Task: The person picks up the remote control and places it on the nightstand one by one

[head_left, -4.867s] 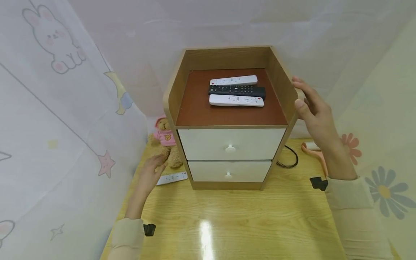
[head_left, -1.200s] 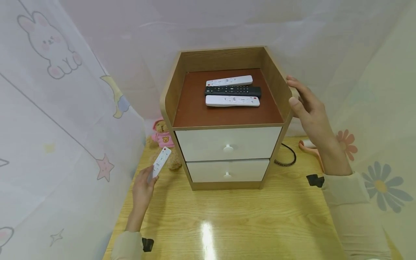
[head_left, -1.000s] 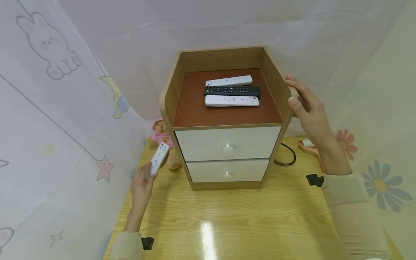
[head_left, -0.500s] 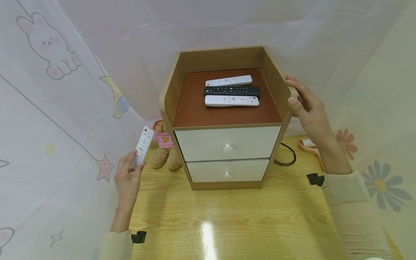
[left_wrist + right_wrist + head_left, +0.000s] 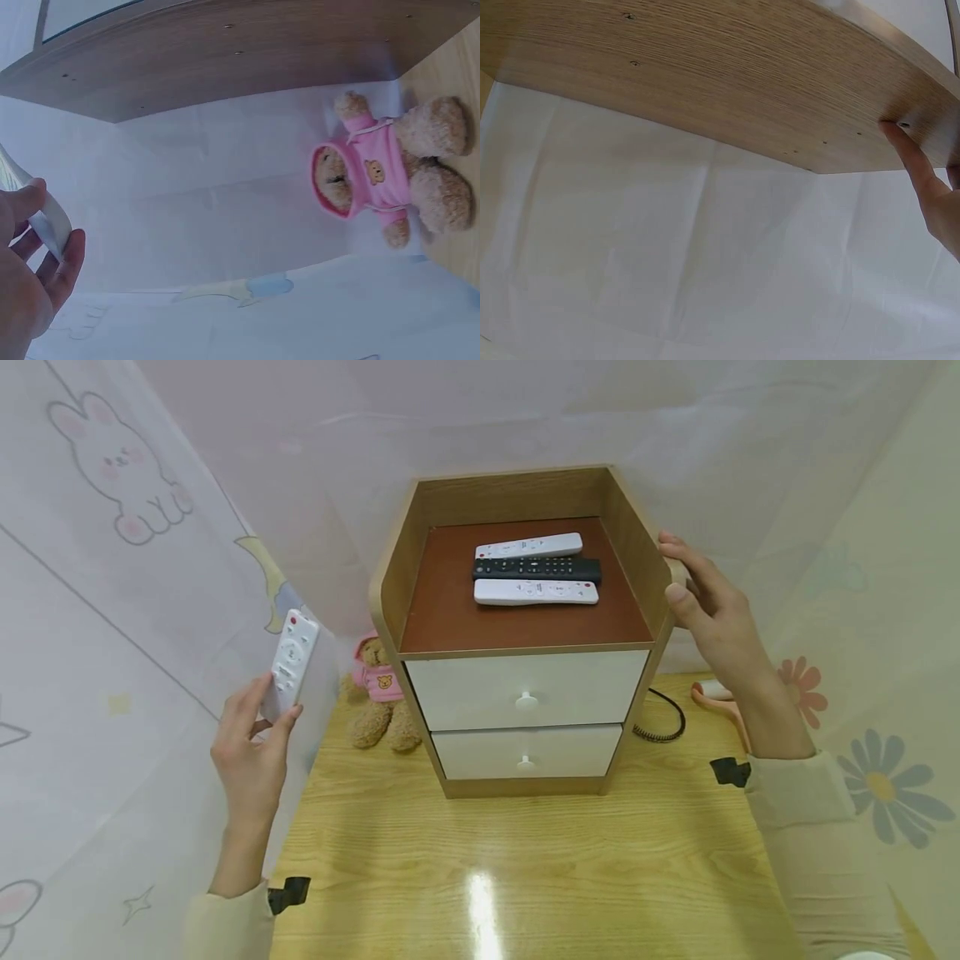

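Observation:
My left hand (image 5: 251, 752) pinches a white remote control (image 5: 292, 656) between thumb and fingers, raised to the left of the cabinet. Its buttons and red key face up in the head view; the left wrist view shows the remote (image 5: 52, 217) edge-on in the fingers. My right hand (image 5: 723, 622) rests its fingertips against the upper right side of the wooden cabinet (image 5: 641, 547); one finger (image 5: 911, 154) touches the outer panel in the right wrist view. On the cabinet's brown top lie a white remote (image 5: 536, 592), a black remote (image 5: 536, 569) and another white remote (image 5: 528, 546).
A teddy bear (image 5: 381, 685) in a pink hoodie sits left of the cabinet. Two white drawers (image 5: 465, 693) with knobs are closed. Right of it lie a black coiled cord (image 5: 663, 737) and an orange-handled item (image 5: 720, 702) on the wooden table (image 5: 420, 860). Printed curtains surround the table.
My left hand has picked up the white remote that lay on the table by the bear, then carried it up and to the left. My right hand has stayed at the cabinet's side.

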Tool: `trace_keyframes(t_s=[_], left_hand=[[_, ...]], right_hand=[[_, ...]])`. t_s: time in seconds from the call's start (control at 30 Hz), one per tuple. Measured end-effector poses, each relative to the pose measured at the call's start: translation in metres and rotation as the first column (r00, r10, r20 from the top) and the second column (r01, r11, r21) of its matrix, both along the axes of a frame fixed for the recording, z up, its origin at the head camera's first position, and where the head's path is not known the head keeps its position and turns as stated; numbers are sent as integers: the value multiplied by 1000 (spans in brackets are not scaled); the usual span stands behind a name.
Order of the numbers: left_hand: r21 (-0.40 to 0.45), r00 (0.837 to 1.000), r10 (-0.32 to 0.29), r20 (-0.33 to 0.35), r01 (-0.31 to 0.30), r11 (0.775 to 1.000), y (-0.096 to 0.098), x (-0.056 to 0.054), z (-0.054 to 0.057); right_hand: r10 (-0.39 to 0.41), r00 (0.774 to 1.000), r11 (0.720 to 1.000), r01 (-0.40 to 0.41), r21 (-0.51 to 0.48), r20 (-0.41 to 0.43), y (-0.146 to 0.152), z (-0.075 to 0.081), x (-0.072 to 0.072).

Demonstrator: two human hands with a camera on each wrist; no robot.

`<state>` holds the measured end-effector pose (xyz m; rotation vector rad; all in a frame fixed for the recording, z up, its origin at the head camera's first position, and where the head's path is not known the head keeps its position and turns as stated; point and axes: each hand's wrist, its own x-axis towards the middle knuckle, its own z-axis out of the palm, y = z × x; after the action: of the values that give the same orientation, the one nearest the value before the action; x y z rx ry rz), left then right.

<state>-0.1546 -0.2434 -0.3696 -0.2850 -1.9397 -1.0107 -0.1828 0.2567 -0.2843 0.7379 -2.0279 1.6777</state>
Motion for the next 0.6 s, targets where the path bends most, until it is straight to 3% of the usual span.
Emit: trace_keyframes(t_s=[0.1,0.17,0.6], left_hand=[[-5,1000,-18,-21,18,1000,8,7,19],[-9,999,-21,-26,20,1000,10,8,25],[-40,998,-47,-41,46,998,10,6,40]], right_hand=[[11,1000,1000,-11,-11,-2,0,1,1],[10,1000,1000,-10,-7,-7,0,1,1],[23,999,1000,-23,-10,47,14,-12,-15]])
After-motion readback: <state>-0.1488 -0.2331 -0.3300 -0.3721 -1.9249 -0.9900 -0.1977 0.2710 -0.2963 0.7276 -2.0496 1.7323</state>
